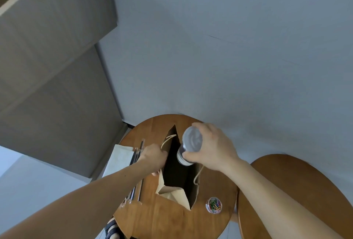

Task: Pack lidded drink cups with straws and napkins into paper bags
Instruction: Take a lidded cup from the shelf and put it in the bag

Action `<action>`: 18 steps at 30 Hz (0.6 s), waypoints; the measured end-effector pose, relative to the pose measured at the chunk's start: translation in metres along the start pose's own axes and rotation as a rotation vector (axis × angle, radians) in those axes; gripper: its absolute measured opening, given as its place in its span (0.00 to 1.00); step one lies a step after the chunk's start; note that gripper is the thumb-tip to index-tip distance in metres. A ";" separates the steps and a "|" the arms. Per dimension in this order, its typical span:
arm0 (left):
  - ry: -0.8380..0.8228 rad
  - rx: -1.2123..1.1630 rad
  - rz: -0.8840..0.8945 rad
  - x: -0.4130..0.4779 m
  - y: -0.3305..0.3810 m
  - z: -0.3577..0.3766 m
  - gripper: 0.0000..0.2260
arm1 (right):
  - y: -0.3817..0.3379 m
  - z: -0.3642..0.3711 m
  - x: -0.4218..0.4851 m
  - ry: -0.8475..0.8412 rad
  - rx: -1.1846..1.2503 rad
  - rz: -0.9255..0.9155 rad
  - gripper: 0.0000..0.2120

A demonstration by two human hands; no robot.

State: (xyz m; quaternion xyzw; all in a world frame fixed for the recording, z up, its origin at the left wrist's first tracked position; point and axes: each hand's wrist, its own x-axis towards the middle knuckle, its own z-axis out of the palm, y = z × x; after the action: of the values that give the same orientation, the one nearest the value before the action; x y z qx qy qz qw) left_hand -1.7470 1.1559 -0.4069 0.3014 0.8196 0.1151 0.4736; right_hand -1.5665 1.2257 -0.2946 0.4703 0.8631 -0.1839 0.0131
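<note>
Your right hand point(214, 145): wrapped round lidded cup point(191, 143), over open mouth of paper bag point(168, 193).
Your left hand point(152, 156): grips bag's left rim.
Round table point(172, 217): small, edges near bag.
Left of bag: straws point(136, 154), napkins point(118, 160).
Right: paper-clip tub point(214, 205), second table point(286, 191).

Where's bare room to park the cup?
Bare wood in front of the paper bag, left of the paper clip tub; the second table at right, where visible. Crowded left of the bag: straws, napkins, left hand.
</note>
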 end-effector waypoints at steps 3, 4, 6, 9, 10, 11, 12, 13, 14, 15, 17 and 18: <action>-0.055 0.024 0.049 -0.006 0.002 0.004 0.14 | -0.008 0.016 -0.007 -0.116 -0.181 -0.166 0.44; -0.077 0.035 0.067 -0.008 0.002 0.006 0.15 | -0.010 0.024 -0.007 -0.158 -0.227 -0.193 0.43; -0.109 0.026 0.089 -0.012 0.001 0.008 0.17 | -0.011 0.038 -0.007 -0.235 -0.284 -0.206 0.43; -0.086 -0.012 0.107 -0.016 -0.005 0.009 0.13 | -0.009 0.057 -0.006 -0.309 -0.310 -0.160 0.44; -0.070 -0.022 0.106 -0.017 -0.008 0.008 0.11 | -0.009 0.064 -0.006 -0.317 -0.333 -0.161 0.44; -0.059 -0.030 0.102 -0.017 -0.011 0.008 0.10 | -0.009 0.072 -0.006 -0.319 -0.365 -0.175 0.44; -0.055 -0.034 0.099 -0.017 -0.014 0.008 0.10 | -0.009 0.080 -0.006 -0.322 -0.388 -0.187 0.44; -0.056 -0.037 0.099 -0.017 -0.017 0.009 0.10 | -0.008 0.088 -0.005 -0.332 -0.390 -0.180 0.44; -0.058 -0.040 0.102 -0.016 -0.019 0.010 0.10 | -0.007 0.095 -0.004 -0.351 -0.371 -0.149 0.44; -0.056 -0.043 0.106 -0.016 -0.022 0.012 0.10 | -0.005 0.102 -0.001 -0.376 -0.339 -0.104 0.45; -0.047 -0.044 0.117 -0.017 -0.024 0.013 0.09 | 0.000 0.118 0.005 -0.420 -0.296 -0.029 0.45; -0.042 -0.037 0.123 -0.018 -0.025 0.013 0.08 | 0.002 0.127 0.009 -0.432 -0.295 -0.005 0.44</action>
State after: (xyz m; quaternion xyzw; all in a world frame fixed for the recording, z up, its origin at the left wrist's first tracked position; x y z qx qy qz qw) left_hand -1.7387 1.1243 -0.4133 0.3449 0.7870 0.1529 0.4882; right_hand -1.5886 1.1917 -0.4155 0.4109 0.8589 -0.1523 0.2649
